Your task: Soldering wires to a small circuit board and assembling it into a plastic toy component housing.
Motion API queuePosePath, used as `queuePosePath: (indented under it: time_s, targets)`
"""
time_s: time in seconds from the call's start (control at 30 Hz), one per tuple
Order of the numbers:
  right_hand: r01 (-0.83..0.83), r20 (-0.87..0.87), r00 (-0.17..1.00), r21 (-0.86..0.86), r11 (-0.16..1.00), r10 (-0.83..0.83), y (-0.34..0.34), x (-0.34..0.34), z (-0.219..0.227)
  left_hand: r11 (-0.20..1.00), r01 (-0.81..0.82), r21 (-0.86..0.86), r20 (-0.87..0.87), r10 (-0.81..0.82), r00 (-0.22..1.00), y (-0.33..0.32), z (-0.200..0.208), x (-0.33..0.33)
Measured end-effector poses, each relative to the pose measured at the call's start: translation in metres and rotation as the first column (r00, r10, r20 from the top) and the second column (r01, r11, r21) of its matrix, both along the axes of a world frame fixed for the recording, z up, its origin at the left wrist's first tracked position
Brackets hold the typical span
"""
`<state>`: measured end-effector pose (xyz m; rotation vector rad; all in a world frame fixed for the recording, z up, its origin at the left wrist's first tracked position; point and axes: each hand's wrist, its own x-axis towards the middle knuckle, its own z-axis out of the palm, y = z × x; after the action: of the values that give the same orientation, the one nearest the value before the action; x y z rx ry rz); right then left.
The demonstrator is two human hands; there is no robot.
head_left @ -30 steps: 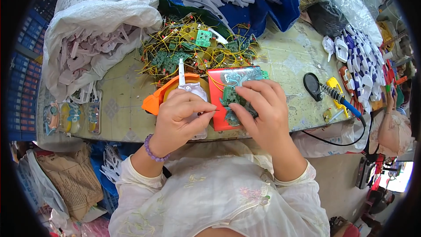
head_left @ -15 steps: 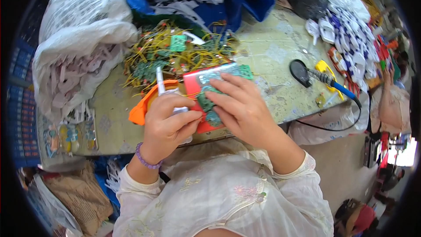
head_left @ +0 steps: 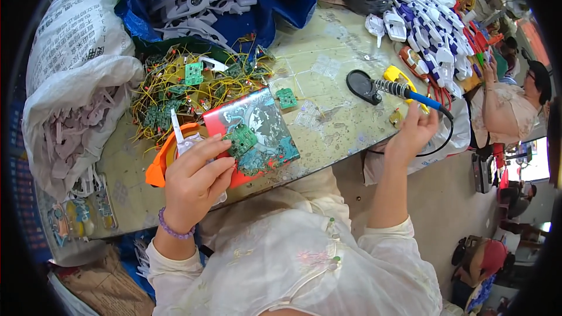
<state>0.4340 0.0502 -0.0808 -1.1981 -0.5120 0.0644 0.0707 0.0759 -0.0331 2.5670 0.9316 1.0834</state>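
My left hand [head_left: 199, 181] rests over a red and dark flat panel [head_left: 269, 126] with a worn surface. Its fingertips are closed at the left edge of a small green circuit board [head_left: 242, 140]; the thumb's grip is partly hidden. Under that hand, a white plastic piece [head_left: 175, 124] sticks up beside an orange curved plastic object [head_left: 157, 167]. My right hand [head_left: 413, 134] is raised off the table's front edge, fingers apart, just below the blue handle of a soldering iron [head_left: 422, 99]. The iron's front end lies by a black oval dish [head_left: 361, 86]. Another green board [head_left: 287, 98] lies beyond the panel.
A heap of wired circuit boards [head_left: 175, 93] lies behind the panel. White sack [head_left: 82, 76] and blue bag [head_left: 293, 0] hold plastic parts. White-and-purple plastic parts [head_left: 436, 38] pile at far right, near a yellow plastic object [head_left: 395, 74]. A co-worker [head_left: 503, 105] sits beyond.
My right hand has left the boards and moved right to the soldering iron's handle. My left hand stays at the circuit board. The view has shifted, showing more of the right side.
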Motion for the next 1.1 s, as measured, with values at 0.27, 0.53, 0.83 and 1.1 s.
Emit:
queuePosePath:
  time_s: [0.27,0.53,0.83,1.1]
  targets:
    - [0.186,0.471,0.881,-0.286,0.940,-0.031,-0.009,0.076,0.025,0.997,-0.073,0.034,-0.034,0.074,0.997,0.000,0.001,0.002]
    - [0.252,0.523,0.784,0.226,0.941,-0.335,-0.084,0.002,0.082,0.998,-0.024,0.056,-0.031,0.026,0.999,0.002,0.000,0.002]
    - [-0.644,0.706,0.600,0.147,0.751,0.376,-0.062,-0.077,0.050,0.991,-0.032,0.129,-0.119,0.048,0.992,0.001,0.004,0.002]
    - [-0.789,0.802,0.410,0.074,0.609,0.434,-0.043,-0.092,0.048,0.989,-0.020,0.143,-0.210,0.050,0.976,-0.002,0.007,-0.001]
